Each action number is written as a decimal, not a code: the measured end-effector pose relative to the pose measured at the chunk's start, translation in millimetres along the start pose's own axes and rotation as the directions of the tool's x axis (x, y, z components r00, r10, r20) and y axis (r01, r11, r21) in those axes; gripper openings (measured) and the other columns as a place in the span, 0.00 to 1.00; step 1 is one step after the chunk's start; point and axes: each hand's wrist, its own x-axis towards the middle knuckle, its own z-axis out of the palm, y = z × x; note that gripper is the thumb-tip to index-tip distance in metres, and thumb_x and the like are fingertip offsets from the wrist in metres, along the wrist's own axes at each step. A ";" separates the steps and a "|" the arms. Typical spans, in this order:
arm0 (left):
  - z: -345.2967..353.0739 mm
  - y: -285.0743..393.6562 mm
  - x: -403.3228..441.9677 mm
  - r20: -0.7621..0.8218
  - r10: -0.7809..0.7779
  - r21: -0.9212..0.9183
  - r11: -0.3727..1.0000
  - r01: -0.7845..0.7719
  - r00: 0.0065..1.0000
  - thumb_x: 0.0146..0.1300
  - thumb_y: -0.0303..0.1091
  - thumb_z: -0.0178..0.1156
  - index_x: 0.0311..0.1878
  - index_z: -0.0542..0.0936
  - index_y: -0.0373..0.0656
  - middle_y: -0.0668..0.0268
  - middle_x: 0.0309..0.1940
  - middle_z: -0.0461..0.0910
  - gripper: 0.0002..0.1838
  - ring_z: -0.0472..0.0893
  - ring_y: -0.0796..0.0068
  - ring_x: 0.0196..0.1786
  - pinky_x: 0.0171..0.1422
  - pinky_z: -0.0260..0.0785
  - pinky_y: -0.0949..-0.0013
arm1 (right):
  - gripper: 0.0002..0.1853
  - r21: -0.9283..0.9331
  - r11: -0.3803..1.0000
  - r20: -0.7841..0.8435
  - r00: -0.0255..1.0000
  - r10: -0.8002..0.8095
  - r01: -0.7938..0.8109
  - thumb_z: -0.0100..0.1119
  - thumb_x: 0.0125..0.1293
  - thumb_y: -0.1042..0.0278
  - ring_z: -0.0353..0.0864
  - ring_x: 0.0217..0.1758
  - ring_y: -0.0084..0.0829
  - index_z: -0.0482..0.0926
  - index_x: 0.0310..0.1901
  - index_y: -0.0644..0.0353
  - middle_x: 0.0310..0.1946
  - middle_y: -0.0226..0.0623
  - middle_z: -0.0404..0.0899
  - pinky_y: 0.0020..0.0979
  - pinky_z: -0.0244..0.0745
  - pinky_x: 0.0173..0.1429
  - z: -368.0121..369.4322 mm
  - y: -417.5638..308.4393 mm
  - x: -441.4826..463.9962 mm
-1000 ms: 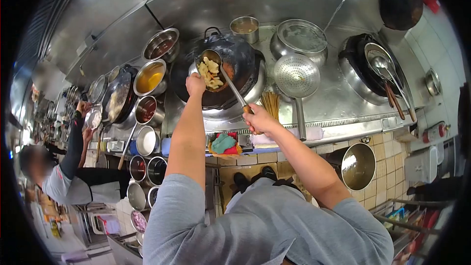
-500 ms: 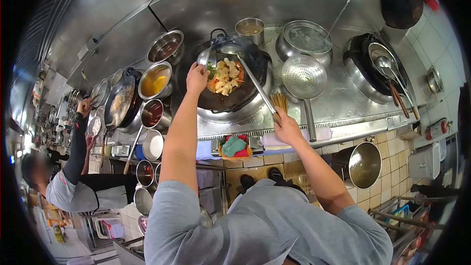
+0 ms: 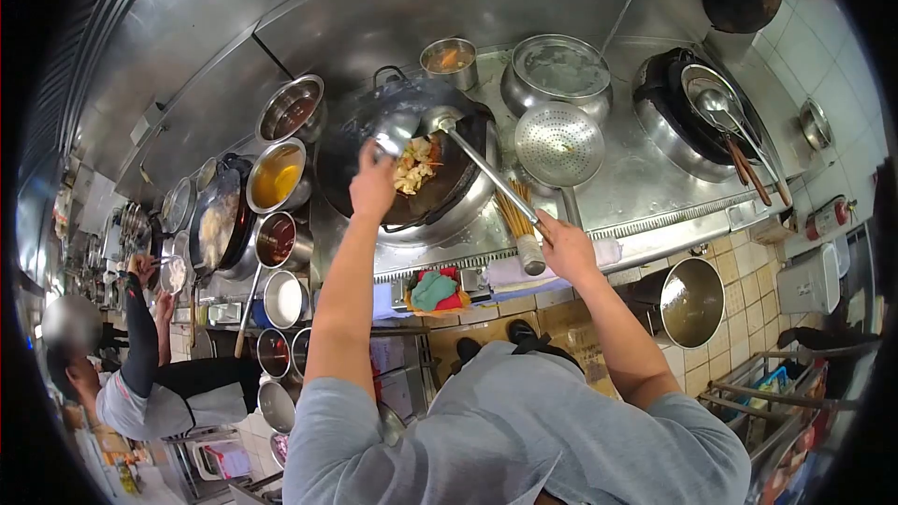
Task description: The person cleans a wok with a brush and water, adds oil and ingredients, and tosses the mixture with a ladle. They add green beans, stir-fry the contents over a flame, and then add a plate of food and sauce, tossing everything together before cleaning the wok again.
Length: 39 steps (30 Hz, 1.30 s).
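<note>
My left hand (image 3: pixel 373 189) is closed on the rim of a shiny metal bowl (image 3: pixel 398 129), tilted over the wok (image 3: pixel 456 189). In my right hand (image 3: pixel 568 251) is the long handle of a metal ladle (image 3: pixel 486 166). Its head reaches over the wok, just right of the bowl. Pale chunks of food (image 3: pixel 412 175) with orange and green bits lie in the wok, partly hidden by the bowl and ladle. A bamboo wok brush (image 3: pixel 516 217) rests beside the ladle handle, close to my right hand.
A perforated strainer (image 3: pixel 559 143) and a large pot (image 3: pixel 558 75) sit right of the wok. Behind it stands a small pot (image 3: pixel 449 63) with orange bits. Bowls of yellow liquid (image 3: pixel 277 178) and dark sauce (image 3: pixel 282 238) are at left. A co-worker (image 3: pixel 140 388) stands farther left.
The bowl and my left hand have moved lower over the wok. The ladle head has shifted, and less food shows. Orange bits now appear in the small pot. The view has shifted slightly.
</note>
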 end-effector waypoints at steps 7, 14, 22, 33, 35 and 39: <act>6.1 -13.0 1.1 -0.054 -0.162 -0.021 0.987 0.161 0.985 0.58 0.36 0.59 0.43 0.77 0.48 0.58 0.65 0.61 0.10 0.80 0.50 0.43 0.46 0.74 0.55 | 0.28 -0.009 0.999 0.017 0.999 -0.035 0.035 0.55 0.57 0.70 0.79 0.40 0.48 0.66 0.61 0.45 0.41 0.46 0.79 0.45 0.74 0.45 -9.6 -12.8 17.1; -28.4 -79.1 -57.2 0.139 -0.741 -0.917 0.154 0.368 0.656 0.60 0.32 0.61 0.33 0.69 0.41 0.64 0.38 0.71 0.10 0.75 0.70 0.36 0.44 0.73 0.68 | 0.26 0.232 0.957 -0.140 0.979 -0.146 0.176 0.51 0.62 0.68 0.77 0.45 0.55 0.61 0.63 0.51 0.42 0.53 0.79 0.49 0.71 0.50 -24.6 -49.0 118.8; -104.2 2.7 -403.3 0.213 -0.973 -0.948 -0.227 0.223 -0.085 0.60 0.36 0.56 0.46 0.68 0.44 0.65 0.40 0.70 0.13 0.73 0.70 0.36 0.39 0.69 0.68 | 0.04 0.498 0.821 0.281 0.947 0.153 -0.280 0.45 0.56 0.75 0.73 0.20 0.36 0.70 0.32 0.61 0.20 0.42 0.70 0.34 0.68 0.22 66.1 -91.7 409.3; -143.7 243.4 -634.1 0.100 -0.799 -0.895 -0.333 0.298 -0.593 0.60 0.45 0.56 0.52 0.73 0.47 0.60 0.49 0.76 0.20 0.77 0.62 0.44 0.43 0.69 0.65 | 0.15 0.736 0.676 -0.184 0.949 0.258 -0.041 0.44 0.64 0.69 0.73 0.21 0.30 0.67 0.51 0.62 0.30 0.39 0.75 0.32 0.66 0.20 28.3 38.9 328.4; -144.6 241.0 -633.0 0.115 -0.794 -0.897 -0.341 0.282 -0.597 0.60 0.44 0.55 0.52 0.73 0.48 0.60 0.48 0.77 0.18 0.77 0.62 0.43 0.42 0.69 0.65 | 0.23 0.244 0.970 -0.491 0.865 0.107 0.018 0.45 0.63 0.68 0.74 0.22 0.29 0.63 0.60 0.64 0.35 0.42 0.77 0.31 0.65 0.19 37.3 99.0 303.6; -150.5 236.6 -635.5 0.134 -0.786 -0.914 -0.333 0.231 -0.604 0.61 0.44 0.54 0.50 0.73 0.50 0.61 0.47 0.77 0.16 0.77 0.62 0.42 0.39 0.69 0.64 | 0.23 -0.071 0.974 -0.537 0.831 0.146 -0.217 0.48 0.59 0.67 0.78 0.25 0.34 0.66 0.54 0.70 0.31 0.44 0.78 0.37 0.68 0.22 25.2 148.6 242.2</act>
